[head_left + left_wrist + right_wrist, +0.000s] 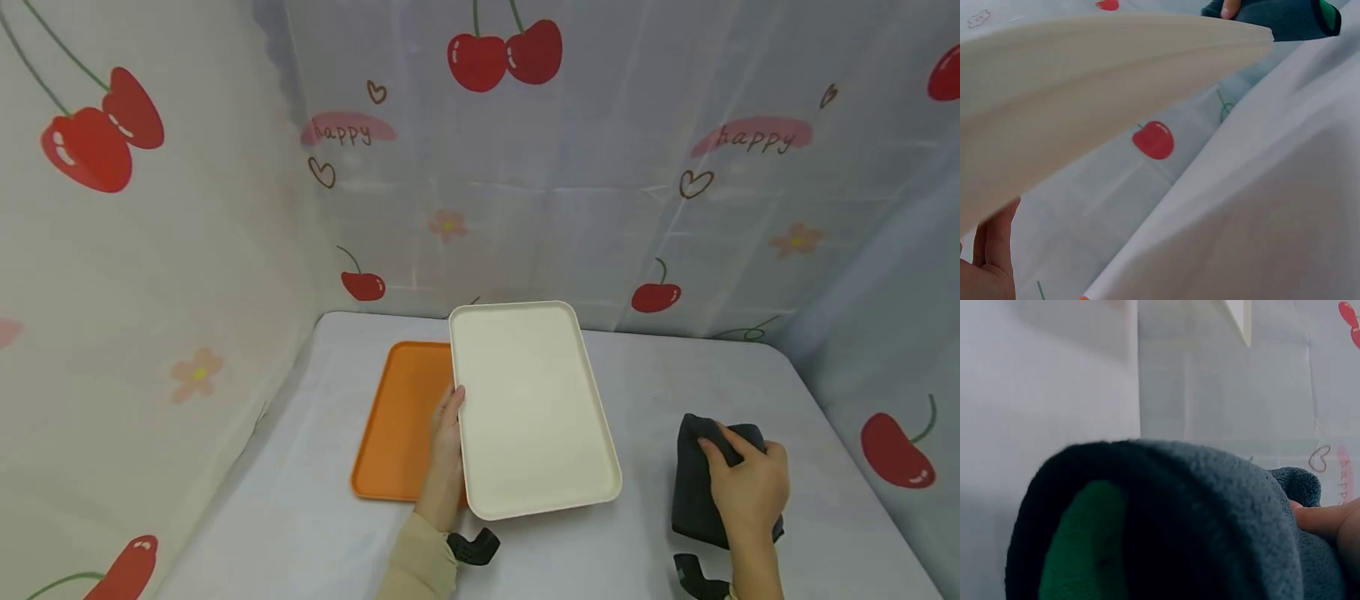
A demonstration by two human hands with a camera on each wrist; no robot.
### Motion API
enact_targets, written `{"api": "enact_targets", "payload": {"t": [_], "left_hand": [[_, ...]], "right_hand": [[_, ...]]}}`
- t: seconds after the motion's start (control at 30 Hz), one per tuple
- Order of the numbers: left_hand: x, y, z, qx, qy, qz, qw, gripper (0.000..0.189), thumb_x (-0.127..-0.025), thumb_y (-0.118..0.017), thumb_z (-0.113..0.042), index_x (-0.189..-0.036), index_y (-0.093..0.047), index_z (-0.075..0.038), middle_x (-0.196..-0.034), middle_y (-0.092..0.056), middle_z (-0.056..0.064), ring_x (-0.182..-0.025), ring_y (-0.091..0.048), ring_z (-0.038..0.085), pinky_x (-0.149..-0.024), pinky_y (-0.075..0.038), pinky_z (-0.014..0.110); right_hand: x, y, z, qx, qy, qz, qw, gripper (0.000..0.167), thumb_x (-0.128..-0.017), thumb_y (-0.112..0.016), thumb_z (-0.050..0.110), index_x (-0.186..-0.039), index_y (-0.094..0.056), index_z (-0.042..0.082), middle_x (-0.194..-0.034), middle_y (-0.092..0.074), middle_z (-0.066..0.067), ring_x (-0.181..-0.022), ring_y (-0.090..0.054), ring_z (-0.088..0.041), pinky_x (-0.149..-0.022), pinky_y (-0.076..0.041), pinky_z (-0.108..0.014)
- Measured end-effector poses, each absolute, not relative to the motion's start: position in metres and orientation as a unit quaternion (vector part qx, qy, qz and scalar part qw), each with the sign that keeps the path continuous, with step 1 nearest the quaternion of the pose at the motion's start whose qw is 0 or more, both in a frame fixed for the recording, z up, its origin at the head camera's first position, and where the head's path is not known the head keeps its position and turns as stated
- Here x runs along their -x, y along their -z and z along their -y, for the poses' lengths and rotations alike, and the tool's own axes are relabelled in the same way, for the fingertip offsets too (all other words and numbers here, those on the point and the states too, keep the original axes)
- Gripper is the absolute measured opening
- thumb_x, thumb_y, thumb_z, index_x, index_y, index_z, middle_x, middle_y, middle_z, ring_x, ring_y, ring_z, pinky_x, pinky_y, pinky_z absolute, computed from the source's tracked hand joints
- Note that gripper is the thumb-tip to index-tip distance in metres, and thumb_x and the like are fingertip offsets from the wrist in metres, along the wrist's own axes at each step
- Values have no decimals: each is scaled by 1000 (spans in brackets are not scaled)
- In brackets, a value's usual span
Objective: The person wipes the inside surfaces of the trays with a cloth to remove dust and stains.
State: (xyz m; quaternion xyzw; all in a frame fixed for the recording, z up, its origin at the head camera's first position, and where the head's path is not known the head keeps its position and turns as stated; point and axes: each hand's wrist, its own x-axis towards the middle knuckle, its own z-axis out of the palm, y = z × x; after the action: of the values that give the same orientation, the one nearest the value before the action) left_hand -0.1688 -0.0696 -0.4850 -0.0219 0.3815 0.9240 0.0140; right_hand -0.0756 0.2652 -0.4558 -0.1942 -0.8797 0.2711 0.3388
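Note:
A cream rectangular tray (pixel 534 408) is held up by its left edge in my left hand (pixel 447 454), thumb over the rim and the other fingers behind it. The left wrist view shows the tray's side (pixel 1085 94) tilted above the table. My right hand (pixel 750 492) pinches a folded dark grey cloth (pixel 693 500) at the right of the table. In the right wrist view the cloth (pixel 1229 500) bulges close to the camera, with a green inner face in its fold. An orange tray (pixel 401 425) lies flat on the table, partly hidden behind the cream tray and left hand.
A white-covered table (pixel 300 517) spans the front of the view. Curtains printed with cherries (pixel 480 192) hang behind it and along both sides. Black wrist cameras (pixel 474 547) sit on both wrists.

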Motion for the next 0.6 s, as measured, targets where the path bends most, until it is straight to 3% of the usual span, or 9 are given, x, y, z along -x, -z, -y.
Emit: {"api": "enact_targets", "payload": {"t": [0.13, 0.3, 0.6], "left_hand": [[174, 494, 59, 57, -895, -442, 23, 49, -102, -51, -23, -147, -44, -5, -111, -68, -5, -92, -67, 6, -80, -56, 20], [180, 504, 46, 72, -862, -500, 47, 51, -101, -53, -26, -147, -43, -5, -123, -63, 4, -96, -64, 6, -82, -55, 20], [190, 520, 25, 67, -820, -564, 70, 52, -102, -50, -26, -146, -41, 1, -141, -52, 20, -115, -57, 16, -94, -51, 26]], "right_hand": [[77, 457, -277, 219, -275, 884, 309, 35, -82, -76, 5, -113, -68, -8, -107, -50, -37, -97, -48, -50, -79, -39, -64], [77, 458, -282, 233, -276, 887, 287, 36, -83, -76, 7, -115, -67, -7, -110, -50, -38, -101, -47, -51, -85, -38, -63], [77, 463, -278, 232, -274, 892, 275, 36, -83, -76, 8, -114, -67, -9, -106, -52, -36, -97, -48, -48, -80, -40, -62]]}}
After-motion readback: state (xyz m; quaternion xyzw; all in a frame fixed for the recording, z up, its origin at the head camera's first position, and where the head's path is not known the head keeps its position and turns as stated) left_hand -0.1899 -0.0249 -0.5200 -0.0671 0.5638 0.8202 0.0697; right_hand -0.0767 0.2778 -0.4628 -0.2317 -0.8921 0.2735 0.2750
